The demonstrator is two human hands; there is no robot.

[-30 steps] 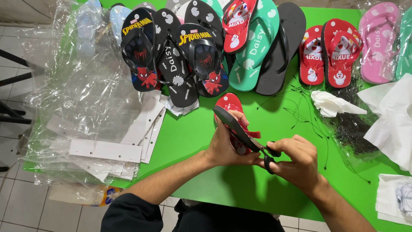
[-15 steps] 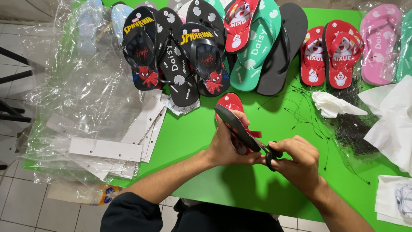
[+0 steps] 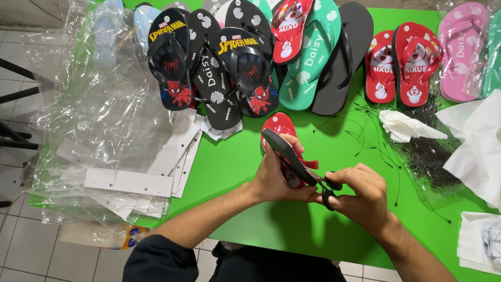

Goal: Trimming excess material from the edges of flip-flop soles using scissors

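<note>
Over the near edge of the green table [image 3: 235,167], both your forearms angle in from below and meet at the middle. Your left hand [image 3: 276,175] is curled around a pair of small red flip-flops [image 3: 282,141], fingers wrapped over the soles, holding them just above the tabletop. Your right hand [image 3: 362,196] is clenched on the black handles of the scissors [image 3: 305,167], thumb and fingers through the loops; the blades look closed or nearly so and lie slanted across the red pair. Rows of other flip-flops [image 3: 250,68] lie beyond, clear plastic bags [image 3: 99,120] to the left.
</note>
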